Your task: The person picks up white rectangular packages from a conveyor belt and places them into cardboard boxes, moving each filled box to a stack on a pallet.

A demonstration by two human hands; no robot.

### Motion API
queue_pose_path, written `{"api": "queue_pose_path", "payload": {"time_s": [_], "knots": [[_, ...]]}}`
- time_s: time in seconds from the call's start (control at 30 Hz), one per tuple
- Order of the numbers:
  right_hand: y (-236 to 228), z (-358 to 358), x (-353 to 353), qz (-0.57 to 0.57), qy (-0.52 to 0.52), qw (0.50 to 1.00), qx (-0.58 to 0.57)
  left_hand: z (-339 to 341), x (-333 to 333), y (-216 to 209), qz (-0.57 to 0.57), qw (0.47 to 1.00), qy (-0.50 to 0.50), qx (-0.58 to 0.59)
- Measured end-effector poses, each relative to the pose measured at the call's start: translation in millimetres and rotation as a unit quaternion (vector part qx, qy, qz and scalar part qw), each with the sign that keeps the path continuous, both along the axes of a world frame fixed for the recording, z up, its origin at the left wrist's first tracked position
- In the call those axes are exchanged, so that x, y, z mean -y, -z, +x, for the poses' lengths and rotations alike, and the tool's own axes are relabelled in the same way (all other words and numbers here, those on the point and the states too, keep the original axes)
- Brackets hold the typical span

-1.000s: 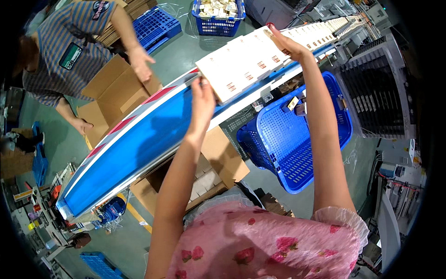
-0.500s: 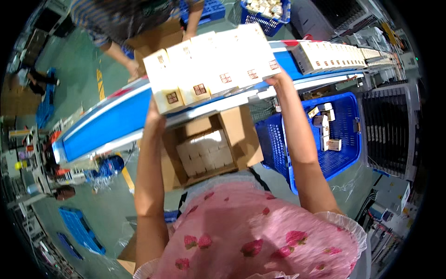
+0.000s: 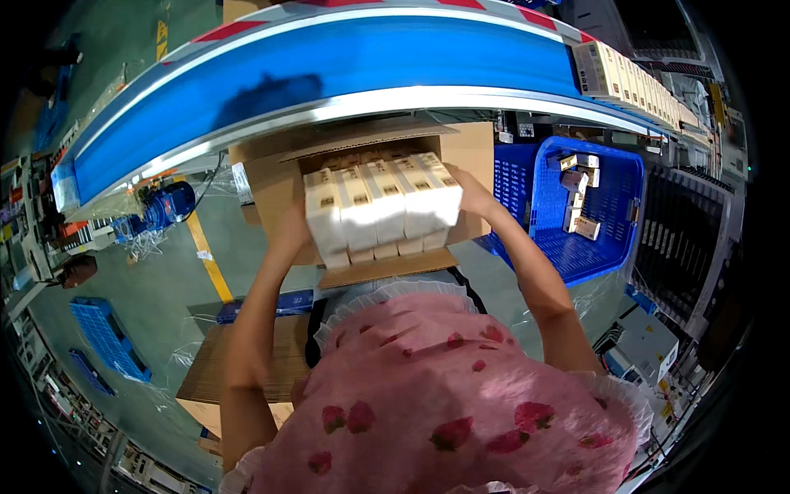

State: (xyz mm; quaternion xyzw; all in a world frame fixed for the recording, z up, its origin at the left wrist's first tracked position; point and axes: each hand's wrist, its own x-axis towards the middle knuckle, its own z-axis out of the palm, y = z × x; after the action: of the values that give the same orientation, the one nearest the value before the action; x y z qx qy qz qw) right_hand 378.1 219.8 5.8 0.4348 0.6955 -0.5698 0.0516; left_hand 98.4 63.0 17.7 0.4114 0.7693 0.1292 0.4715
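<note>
I hold a row of several white cartons [image 3: 380, 206] pressed together between both hands, just above an open brown cardboard box [image 3: 461, 148] below the conveyor. My left hand [image 3: 292, 226] presses on the left end of the row, mostly hidden behind it. My right hand [image 3: 469, 191] presses on the right end. The cartons are tall, white, each with a small dark label near the top.
A blue conveyor belt [image 3: 329, 66] arcs across the top, carrying more white cartons [image 3: 625, 78] at the right. A blue plastic basket [image 3: 605, 239] with a few small boxes stands at my right. Flat cardboard [image 3: 247, 362] and blue pallets [image 3: 107, 337] lie on the green floor at left.
The row of cartons came off the belt and down toward me, now over the open cardboard box. The other person at the far side is out of view.
</note>
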Motion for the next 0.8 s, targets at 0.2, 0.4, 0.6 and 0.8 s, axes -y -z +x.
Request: {"api": "queue_pose_path", "payload": {"time_s": [0.2,0.4,0.6,0.8], "knots": [[32,-33,-20,0.42,-0.401,0.797,0.166,2,-79,22,0.026,0.906,0.358,-0.224],[54,-45,-45,0.207,-0.436,0.869,0.112,36,-113,41,-0.164,0.836,0.413,-0.321],[46,-75,-55,-0.159,-0.139,0.955,0.211,25,-100,66,-0.191,0.892,0.345,-0.222],[108,-95,-52,-0.003,-0.272,0.913,0.304,21,-138,46,-0.218,0.943,0.207,-0.141]]}}
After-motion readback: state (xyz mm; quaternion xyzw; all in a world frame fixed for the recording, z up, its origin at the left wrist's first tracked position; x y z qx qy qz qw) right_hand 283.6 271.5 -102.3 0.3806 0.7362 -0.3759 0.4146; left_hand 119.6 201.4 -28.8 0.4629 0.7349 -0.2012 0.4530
